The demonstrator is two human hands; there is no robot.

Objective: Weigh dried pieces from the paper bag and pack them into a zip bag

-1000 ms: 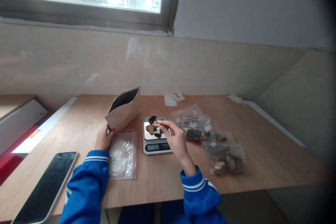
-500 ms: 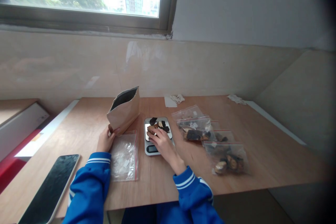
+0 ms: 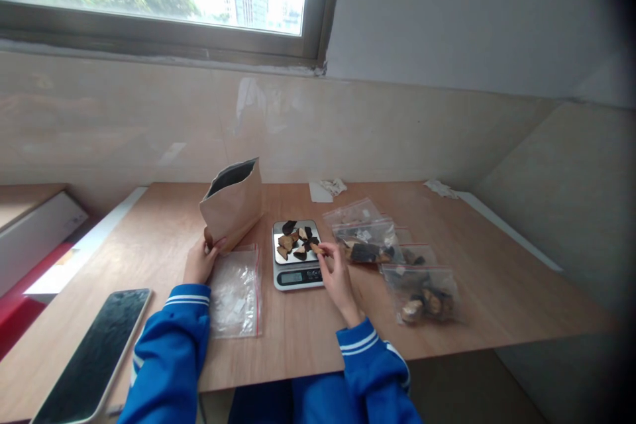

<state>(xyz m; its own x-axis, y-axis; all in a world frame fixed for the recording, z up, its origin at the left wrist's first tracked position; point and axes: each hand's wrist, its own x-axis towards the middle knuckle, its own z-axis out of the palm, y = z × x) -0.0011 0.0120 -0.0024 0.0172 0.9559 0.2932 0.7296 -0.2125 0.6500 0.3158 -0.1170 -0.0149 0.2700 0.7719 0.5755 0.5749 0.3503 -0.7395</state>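
Observation:
A small digital kitchen scale stands on the wooden table, with several dark and tan dried pieces on its metal pan. My right hand is at the pan's right edge, its fingertips pinched on one tan piece. My left hand grips the bottom corner of an open brown paper pouch, which leans to the left of the scale. An empty clear zip bag with a red seal lies flat between my arms.
Several filled clear zip bags lie right of the scale, the nearest one close to the front edge. A black phone lies at the front left. Crumpled paper scraps sit by the tiled wall. White boards lean at the far left.
My right hand was flat over the scale's front half a second ago; it has drawn back to the pan's right edge, pinching a piece. My left hand stays on the pouch.

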